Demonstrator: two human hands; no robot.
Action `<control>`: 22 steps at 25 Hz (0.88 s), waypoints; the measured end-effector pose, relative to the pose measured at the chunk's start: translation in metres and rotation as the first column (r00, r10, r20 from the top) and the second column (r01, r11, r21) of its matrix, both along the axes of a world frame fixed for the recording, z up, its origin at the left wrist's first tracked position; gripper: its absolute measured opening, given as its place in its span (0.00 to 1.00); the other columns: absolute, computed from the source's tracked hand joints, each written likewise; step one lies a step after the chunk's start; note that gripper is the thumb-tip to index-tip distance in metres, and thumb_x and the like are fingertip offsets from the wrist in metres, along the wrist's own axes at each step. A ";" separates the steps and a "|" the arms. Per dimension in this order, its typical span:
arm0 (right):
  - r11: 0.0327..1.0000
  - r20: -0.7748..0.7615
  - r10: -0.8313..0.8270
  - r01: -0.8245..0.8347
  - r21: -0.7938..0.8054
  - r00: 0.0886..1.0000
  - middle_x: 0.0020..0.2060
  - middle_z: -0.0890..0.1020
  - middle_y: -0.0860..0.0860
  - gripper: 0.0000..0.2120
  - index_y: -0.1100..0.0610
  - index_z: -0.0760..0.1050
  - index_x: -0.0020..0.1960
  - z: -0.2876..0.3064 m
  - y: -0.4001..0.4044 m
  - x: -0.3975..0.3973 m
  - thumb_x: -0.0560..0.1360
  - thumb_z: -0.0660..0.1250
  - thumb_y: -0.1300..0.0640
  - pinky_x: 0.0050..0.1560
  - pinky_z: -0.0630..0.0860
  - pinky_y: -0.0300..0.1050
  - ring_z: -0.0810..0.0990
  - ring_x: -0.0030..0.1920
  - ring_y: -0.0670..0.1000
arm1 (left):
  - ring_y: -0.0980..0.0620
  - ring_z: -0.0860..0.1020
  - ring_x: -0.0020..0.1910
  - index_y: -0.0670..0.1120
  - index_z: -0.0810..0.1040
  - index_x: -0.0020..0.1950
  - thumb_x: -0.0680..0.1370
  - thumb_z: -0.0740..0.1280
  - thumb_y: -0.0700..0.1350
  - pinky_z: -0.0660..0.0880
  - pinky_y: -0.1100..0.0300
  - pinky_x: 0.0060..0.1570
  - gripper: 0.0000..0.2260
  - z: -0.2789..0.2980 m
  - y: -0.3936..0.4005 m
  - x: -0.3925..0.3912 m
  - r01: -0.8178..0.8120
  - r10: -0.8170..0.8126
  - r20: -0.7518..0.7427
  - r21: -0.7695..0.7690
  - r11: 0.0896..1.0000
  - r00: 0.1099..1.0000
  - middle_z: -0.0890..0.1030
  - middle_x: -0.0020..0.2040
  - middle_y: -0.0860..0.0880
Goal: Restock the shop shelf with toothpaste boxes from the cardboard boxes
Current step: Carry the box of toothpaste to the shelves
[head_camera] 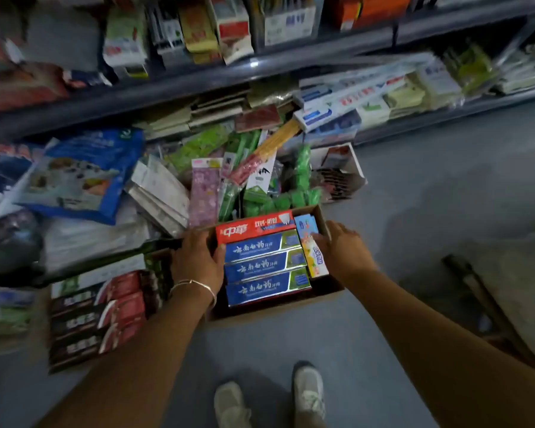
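Cardboard box (pixel 323 222) on the floor (pixel 414 211), below the shop shelf (pixel 260 64). Inside: three blue toothpaste boxes (pixel 261 268) stacked flat, one red toothpaste box (pixel 254 227) behind them, small colourful box (pixel 311 247) at right. Left hand (pixel 196 257) grips the box's left edge, thumb touching the blue boxes. Right hand (pixel 342 245) grasps the right wall, fingers on the colourful box. Dark toothpaste boxes (pixel 99 316) lie to the left.
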State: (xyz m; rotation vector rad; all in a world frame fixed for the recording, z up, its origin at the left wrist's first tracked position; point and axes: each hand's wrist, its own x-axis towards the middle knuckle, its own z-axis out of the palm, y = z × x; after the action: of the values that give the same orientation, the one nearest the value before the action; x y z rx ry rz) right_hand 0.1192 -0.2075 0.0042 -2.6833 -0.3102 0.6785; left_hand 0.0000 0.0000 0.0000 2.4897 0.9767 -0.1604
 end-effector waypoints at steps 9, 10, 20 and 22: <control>0.906 -0.253 -0.370 0.408 0.118 0.894 0.65 0.73 0.61 0.29 0.60 0.61 0.73 -0.153 -0.014 0.038 0.80 0.51 0.41 0.58 0.68 0.48 0.72 0.65 0.60 | 0.33 0.68 0.66 0.36 0.63 0.70 0.80 0.57 0.54 0.65 0.46 0.64 0.26 -0.140 0.003 0.010 -0.590 0.589 -0.035 -0.084 0.803 0.807 0.68 0.68 0.33; 0.900 -0.268 -0.381 0.421 0.109 0.885 0.62 0.76 0.60 0.28 0.61 0.65 0.70 -0.159 -0.014 0.041 0.80 0.51 0.41 0.52 0.68 0.45 0.75 0.60 0.59 | 0.32 0.69 0.63 0.34 0.67 0.67 0.80 0.55 0.54 0.66 0.46 0.61 0.25 -0.144 0.006 0.011 -0.600 0.597 -0.058 -0.059 0.798 0.800 0.71 0.65 0.31; 0.954 -0.180 -0.290 0.298 0.019 0.940 0.47 0.81 0.60 0.23 0.61 0.77 0.49 -0.147 -0.012 0.044 0.81 0.52 0.45 0.34 0.65 0.40 0.76 0.35 0.53 | 0.32 0.72 0.60 0.30 0.74 0.56 0.82 0.52 0.47 0.69 0.44 0.57 0.21 -0.141 0.012 0.016 -0.568 0.576 -0.129 0.101 0.817 0.807 0.75 0.58 0.30; 0.947 -0.199 -0.302 0.317 0.046 0.932 0.42 0.80 0.57 0.18 0.58 0.73 0.45 -0.137 -0.018 0.039 0.81 0.53 0.45 0.27 0.64 0.38 0.69 0.28 0.46 | 0.33 0.72 0.60 0.30 0.74 0.57 0.83 0.52 0.47 0.69 0.44 0.57 0.21 -0.127 0.006 0.017 -0.567 0.574 -0.113 0.091 0.819 0.811 0.75 0.58 0.30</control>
State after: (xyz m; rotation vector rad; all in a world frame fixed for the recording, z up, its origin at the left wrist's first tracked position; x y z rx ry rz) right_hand 0.1581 -0.2253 -0.1330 -2.4905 0.1341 0.7949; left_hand 0.0165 0.0065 -0.1271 2.1280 1.7619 -0.1092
